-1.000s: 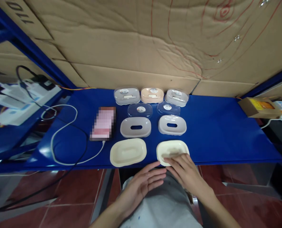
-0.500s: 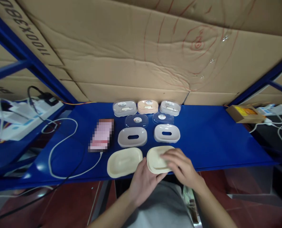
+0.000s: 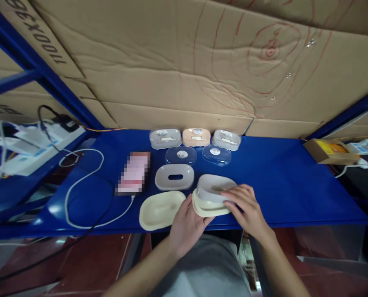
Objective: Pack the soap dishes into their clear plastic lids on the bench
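Observation:
My left hand (image 3: 186, 222) grips the near-left edge of a cream oval soap-dish base (image 3: 207, 209) at the front edge of the blue shelf (image 3: 283, 181). My right hand (image 3: 244, 204) lies on a grey slotted insert (image 3: 213, 186) and presses it down into that base, tilted. To the left lie a second cream base (image 3: 159, 209) and a second grey slotted insert (image 3: 174, 177). Two clear lids (image 3: 181, 155) (image 3: 216, 154) lie behind them. Three closed soap boxes (image 3: 196, 137) stand in a row at the back.
A phone (image 3: 133, 178) on a white cable (image 3: 78, 194) lies left of the dishes. A power strip with plugs (image 3: 32, 140) is at far left. A small cardboard box (image 3: 331, 150) sits at far right. Cardboard sheets (image 3: 184, 66) form the back wall.
My right hand has taken the right grey insert from behind and brought it onto the right cream base, which my left hand now steadies. The view shifted slightly.

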`<state>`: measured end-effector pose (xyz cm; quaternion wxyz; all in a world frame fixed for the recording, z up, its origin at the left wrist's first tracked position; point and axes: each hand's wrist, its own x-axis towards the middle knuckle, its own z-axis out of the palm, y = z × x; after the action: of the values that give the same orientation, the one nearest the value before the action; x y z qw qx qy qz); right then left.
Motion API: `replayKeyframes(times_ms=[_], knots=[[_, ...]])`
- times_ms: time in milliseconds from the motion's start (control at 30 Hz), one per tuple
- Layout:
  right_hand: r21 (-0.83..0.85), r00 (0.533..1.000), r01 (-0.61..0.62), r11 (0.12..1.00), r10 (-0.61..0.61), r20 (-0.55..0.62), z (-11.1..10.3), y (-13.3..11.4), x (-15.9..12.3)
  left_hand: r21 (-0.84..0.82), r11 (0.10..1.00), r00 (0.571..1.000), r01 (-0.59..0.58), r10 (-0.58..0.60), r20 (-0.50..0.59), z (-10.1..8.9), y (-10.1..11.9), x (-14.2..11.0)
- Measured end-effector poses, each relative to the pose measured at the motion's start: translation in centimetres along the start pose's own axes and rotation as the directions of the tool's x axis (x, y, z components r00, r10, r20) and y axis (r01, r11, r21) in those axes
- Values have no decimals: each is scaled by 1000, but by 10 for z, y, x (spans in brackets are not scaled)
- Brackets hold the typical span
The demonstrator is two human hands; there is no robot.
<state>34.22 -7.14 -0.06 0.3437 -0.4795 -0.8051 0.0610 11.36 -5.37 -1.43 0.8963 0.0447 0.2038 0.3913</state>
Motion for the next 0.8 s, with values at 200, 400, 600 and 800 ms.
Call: replayKeyframes(times_ms=[200, 400, 600, 800], knots=[[31, 997, 24, 999, -26, 70, 5, -22, -20, 31, 998, 998, -59, 59, -9, -8, -3, 1], [47, 986, 46, 998, -53, 156, -5, -24, -16, 96, 991, 995, -96, 95, 20, -8, -8, -1], [-38, 995, 6, 999, -2, 103, -7, 43, 60, 116, 988, 995, -102, 102, 6, -5, -11, 0], [-288, 962, 48, 956, 33, 271, 21, 100, 104, 76, 992, 994, -105, 106, 1, -12, -12, 0]])
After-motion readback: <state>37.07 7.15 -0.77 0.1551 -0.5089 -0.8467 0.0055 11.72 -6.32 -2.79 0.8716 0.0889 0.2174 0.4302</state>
